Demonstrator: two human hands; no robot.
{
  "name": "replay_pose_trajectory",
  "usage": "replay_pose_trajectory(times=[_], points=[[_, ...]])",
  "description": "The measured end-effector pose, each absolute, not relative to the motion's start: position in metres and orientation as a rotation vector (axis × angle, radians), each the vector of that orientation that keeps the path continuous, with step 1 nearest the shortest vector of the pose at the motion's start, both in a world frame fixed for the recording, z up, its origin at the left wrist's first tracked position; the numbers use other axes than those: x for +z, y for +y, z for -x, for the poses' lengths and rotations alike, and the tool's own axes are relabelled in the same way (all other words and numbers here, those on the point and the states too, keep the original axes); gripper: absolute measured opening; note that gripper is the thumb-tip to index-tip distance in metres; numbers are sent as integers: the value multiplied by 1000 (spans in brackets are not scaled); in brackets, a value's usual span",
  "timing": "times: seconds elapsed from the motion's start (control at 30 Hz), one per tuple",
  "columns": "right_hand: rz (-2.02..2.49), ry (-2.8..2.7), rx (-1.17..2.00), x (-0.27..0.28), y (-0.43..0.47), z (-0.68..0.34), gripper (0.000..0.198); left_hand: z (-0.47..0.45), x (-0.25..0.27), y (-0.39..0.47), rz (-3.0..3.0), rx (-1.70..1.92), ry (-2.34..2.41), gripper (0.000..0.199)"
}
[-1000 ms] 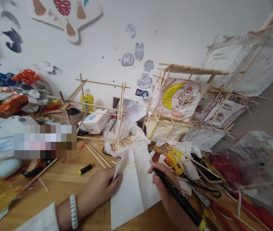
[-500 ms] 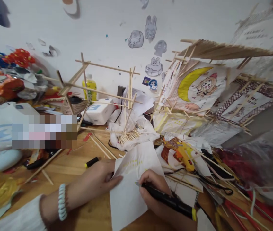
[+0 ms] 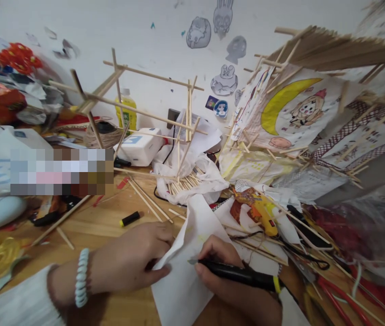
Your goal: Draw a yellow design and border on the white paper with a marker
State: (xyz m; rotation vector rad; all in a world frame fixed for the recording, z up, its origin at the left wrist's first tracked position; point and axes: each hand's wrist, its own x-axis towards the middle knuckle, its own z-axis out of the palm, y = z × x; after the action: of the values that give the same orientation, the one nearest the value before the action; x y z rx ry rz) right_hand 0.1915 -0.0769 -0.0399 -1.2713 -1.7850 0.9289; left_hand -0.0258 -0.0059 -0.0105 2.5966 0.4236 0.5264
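A white sheet of paper [image 3: 179, 294] with faint yellow marks lies in front of me, its left side bent upward. My left hand [image 3: 134, 256] pinches the sheet at its left edge, thumb on top, with the other fingers partly hidden behind the fold. Between the fingers of my right hand [image 3: 223, 253] is a black marker [image 3: 236, 273] with a yellow band at its back end. The marker's tip is at the paper's surface; whether it touches, I cannot tell. A black marker cap [image 3: 130, 219] with a yellow rim rests on the table beyond my left hand.
A wooden stick frame [image 3: 151, 117] stands behind the paper, near a bag of sticks [image 3: 192, 183]. At right are a decorated stick house [image 3: 291, 108], a yellow glue gun [image 3: 263, 215] and red-handled scissors [image 3: 340, 299]. A white mouse-shaped object [image 3: 0, 211] lies left.
The paper's left side has folded upward and covers most of the yellow marks. My left hand has drawn slightly nearer to me, and the view has tilted down.
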Motion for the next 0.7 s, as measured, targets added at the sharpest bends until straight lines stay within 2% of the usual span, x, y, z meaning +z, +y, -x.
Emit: replay_pose_trajectory(times=[0.1,0.3,0.7], points=[[1297,-1848,903,-37,-75,-190,6,26,-12,-5,-2647,413,419,6],[1344,-1930,773,-34,-75,-189,5,26,-13,-4,-2635,458,414,4],[1376,-2016,730,-32,-75,-188,4,26,-11,-3,-2615,453,377,6]])
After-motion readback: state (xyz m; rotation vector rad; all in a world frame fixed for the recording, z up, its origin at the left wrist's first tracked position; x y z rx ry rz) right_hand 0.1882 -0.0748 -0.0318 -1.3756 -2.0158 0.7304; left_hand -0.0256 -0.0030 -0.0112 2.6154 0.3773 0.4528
